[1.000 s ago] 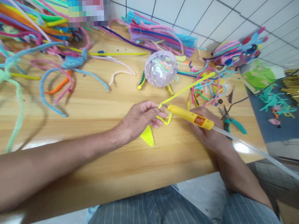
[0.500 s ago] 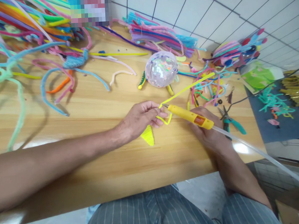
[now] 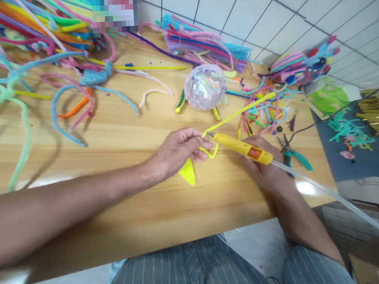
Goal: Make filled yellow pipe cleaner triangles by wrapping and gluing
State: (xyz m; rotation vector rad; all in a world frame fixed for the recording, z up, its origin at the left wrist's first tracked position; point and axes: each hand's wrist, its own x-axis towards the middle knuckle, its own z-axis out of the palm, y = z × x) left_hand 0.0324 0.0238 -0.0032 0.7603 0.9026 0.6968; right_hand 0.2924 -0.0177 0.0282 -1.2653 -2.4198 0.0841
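Note:
Between the thumb and fingers of my left hand is a bent yellow pipe cleaner, its long end reaching up to the right and a short bent part below. My right hand is closed around a yellow hot glue gun with a long clear glue stick out of its back. The gun's metal nozzle touches or nearly touches the pipe cleaner beside my left fingertips. Just under my left hand shows a flat yellow pointed piece, partly hidden by the fingers.
A clear speckled dome stands beyond my hands. Teal-handled pliers lie right of my right hand, near a black cord. Pipe cleaner bundles line the wall, with loose ones at left and scraps at right.
Almost nothing differs. The glue gun and the pipe cleaner's long end have shifted very slightly to the right; both hands keep their hold.

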